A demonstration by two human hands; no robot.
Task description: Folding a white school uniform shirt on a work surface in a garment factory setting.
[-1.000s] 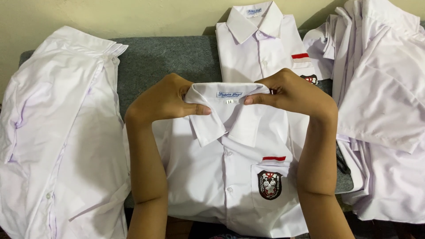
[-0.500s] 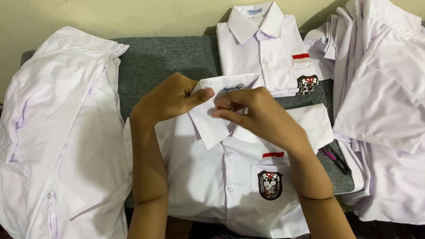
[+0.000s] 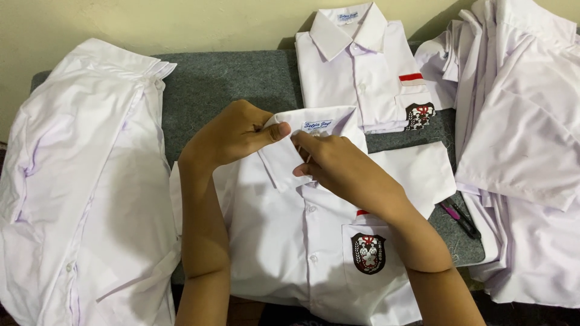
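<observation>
A white short-sleeved shirt (image 3: 290, 241) with a red stripe and a dark crest on its chest pocket lies front up on a grey mat (image 3: 223, 81). My left hand (image 3: 232, 134) pinches the left side of its collar (image 3: 284, 154), thumb on top. My right hand (image 3: 338, 166) rests on the collar's middle, fingers curled at the top button area, covering the right collar point. Both forearms lie across the shirt's front.
A folded white shirt (image 3: 368, 66) with the same crest lies at the back of the mat. Loose white shirts are piled at the left (image 3: 84, 181) and at the right (image 3: 525, 139). A dark pen-like tool with a pink part (image 3: 458, 216) lies by the right sleeve.
My right hand has moved left from the collar's right end to its middle, over the top button. My left hand stays pinched on the collar's left side.
</observation>
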